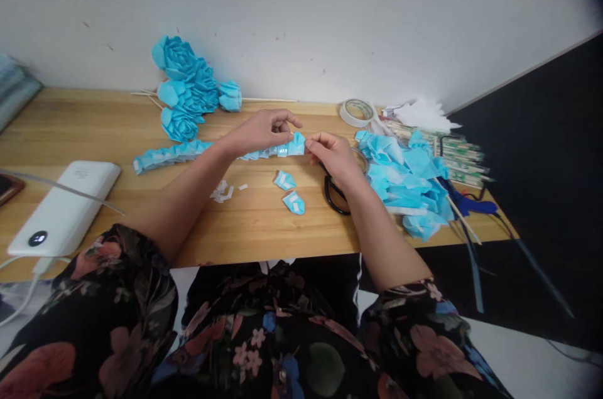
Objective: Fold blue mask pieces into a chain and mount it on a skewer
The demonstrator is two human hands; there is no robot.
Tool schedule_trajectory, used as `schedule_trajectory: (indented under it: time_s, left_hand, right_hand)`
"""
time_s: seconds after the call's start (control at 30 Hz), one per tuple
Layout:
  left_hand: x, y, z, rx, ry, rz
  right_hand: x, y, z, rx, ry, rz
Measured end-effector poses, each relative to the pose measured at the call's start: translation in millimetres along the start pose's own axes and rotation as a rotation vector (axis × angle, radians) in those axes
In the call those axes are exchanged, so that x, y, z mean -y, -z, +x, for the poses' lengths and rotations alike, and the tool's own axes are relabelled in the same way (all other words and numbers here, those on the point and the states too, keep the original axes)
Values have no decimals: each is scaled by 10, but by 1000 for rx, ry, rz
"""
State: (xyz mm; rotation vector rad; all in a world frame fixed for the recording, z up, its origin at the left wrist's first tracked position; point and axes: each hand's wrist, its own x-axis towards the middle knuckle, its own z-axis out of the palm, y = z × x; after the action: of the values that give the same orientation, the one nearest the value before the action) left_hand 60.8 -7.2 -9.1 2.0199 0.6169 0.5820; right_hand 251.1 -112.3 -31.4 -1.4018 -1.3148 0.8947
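Note:
A long row of overlapping blue paper petals [176, 154] lies across the wooden table, passing behind my left forearm. At its right end is a blue petal [296, 144] between my hands. My right hand [328, 151] pinches that petal's right edge between thumb and fingers. Over the petal's left side, my left hand [273, 129] hovers with its fingers curved and apart, its fingertips close to the paper. Nearer to me lie two separate petals, one [284, 180] above the other [294, 202], each with a white strip on it. Small white strips [221, 191] are scattered left of them.
Blue paper flowers [181, 88] stand at the back left, a white power bank [66, 207] at the left. On the right are a tape roll [357, 113], black-handled scissors [335, 196], crumpled blue paper [405, 176] and a blue glue gun [473, 205].

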Motion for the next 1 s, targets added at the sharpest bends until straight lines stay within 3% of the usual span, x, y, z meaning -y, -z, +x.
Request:
schedule_trajectory:
  time_s: [0.27,0.4,0.57,1.0]
  left_hand:
    - [1,-21,3,-75,9,-43]
    - [-2,-38,21,-97,3,-81]
    - [-9,-62,23,-90,-11,-67]
    - [-19,-60,-3,-37,-53,-68]
  right_hand:
    - [50,-33,-11,-60,-50,122]
    - [49,-107,-16,9,-43,123]
    - [-55,-227,26,91,-30,118]
    - [-72,-230,33,56,-48,80]
